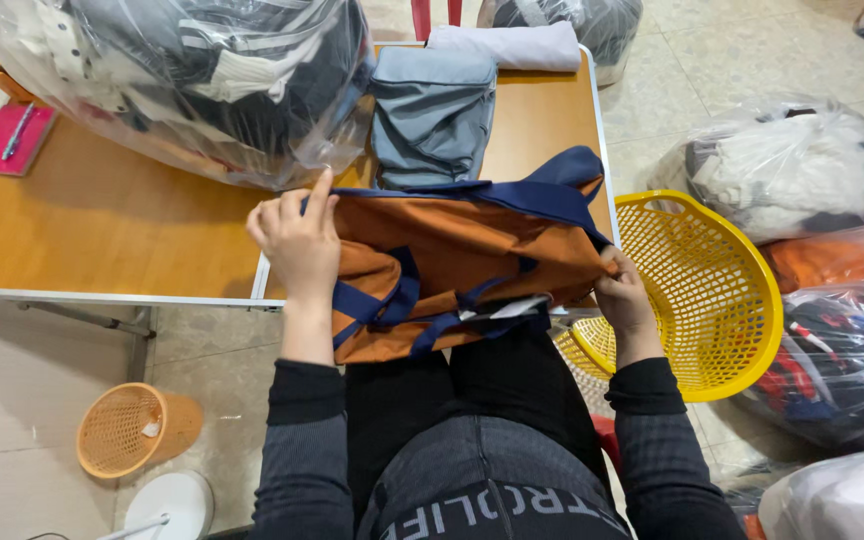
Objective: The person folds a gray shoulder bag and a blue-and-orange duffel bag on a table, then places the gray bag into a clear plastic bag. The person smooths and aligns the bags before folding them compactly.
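We are folding the orange garment (452, 260) at the surface (102, 230) edge, left hand (297, 245) pinching its top, right hand (624, 295) closed on its side; squaring both halves is coming next.

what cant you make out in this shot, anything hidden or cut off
Head view only:
- Right hand: fingertips hidden under the orange and navy bag, so its grip is unclear.
- Bag's inside: covered by its own folded fabric.
- Clear plastic sack: cut off by the top edge; glare blurs the clothes inside.
- Yellow basket: its contents don't show from here.
- Left hand: palm faces down, so what it presses is hidden.
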